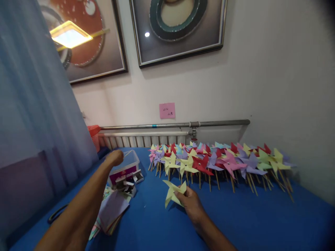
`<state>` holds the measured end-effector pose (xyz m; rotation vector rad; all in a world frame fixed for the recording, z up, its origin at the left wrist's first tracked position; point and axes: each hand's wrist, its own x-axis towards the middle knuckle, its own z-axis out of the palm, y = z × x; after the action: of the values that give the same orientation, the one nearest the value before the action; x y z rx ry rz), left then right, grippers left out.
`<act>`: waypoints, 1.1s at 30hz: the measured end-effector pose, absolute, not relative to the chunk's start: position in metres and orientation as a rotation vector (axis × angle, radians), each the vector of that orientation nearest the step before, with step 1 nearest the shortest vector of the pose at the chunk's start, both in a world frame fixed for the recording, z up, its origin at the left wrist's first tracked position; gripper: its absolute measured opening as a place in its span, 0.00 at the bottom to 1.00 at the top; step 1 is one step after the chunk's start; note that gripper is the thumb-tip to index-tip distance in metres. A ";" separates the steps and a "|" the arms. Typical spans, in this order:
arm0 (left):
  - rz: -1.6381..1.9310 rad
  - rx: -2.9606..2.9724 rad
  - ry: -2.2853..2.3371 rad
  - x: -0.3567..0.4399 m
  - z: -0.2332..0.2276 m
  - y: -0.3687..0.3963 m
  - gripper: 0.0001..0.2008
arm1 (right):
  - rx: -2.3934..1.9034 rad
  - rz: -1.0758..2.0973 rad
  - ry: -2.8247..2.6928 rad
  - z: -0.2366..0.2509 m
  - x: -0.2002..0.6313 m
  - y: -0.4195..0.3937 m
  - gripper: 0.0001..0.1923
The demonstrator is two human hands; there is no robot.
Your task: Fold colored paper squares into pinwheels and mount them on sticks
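While the right hand [193,205] pinches the pale yellow pinwheel [171,194] right of its middle, thumb on top, the left hand [115,158] is curled over the clear tub [122,174]; can't tell what it grips. Pinwheel is over the blue desk [151,223], near the stick-mounted pinwheels [228,164]. Looks like paper: likely very light, springy, easily creased, not slippery. Best hold: folded center, lightly; vane tips would bend.

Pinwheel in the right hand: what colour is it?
The pinwheel is pale yellow, clearest in the head view.
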<state>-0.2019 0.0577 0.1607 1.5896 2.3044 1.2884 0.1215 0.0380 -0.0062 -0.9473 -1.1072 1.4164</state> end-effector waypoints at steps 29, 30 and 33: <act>1.201 1.689 1.461 -0.021 0.027 -0.001 0.09 | -0.875 1.535 -0.813 0.014 0.137 0.031 0.22; 1.205 1.686 1.456 -0.020 0.028 -0.002 0.09 | -0.880 1.531 -0.818 0.013 0.137 0.031 0.22; 1.202 1.671 1.464 -0.020 0.032 -0.004 0.09 | -0.883 1.527 -0.810 0.013 0.137 0.031 0.22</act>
<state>-0.0197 -0.0045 0.0318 1.6710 1.4643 1.2023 0.1373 0.0308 0.0126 -0.8829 -0.8101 1.5269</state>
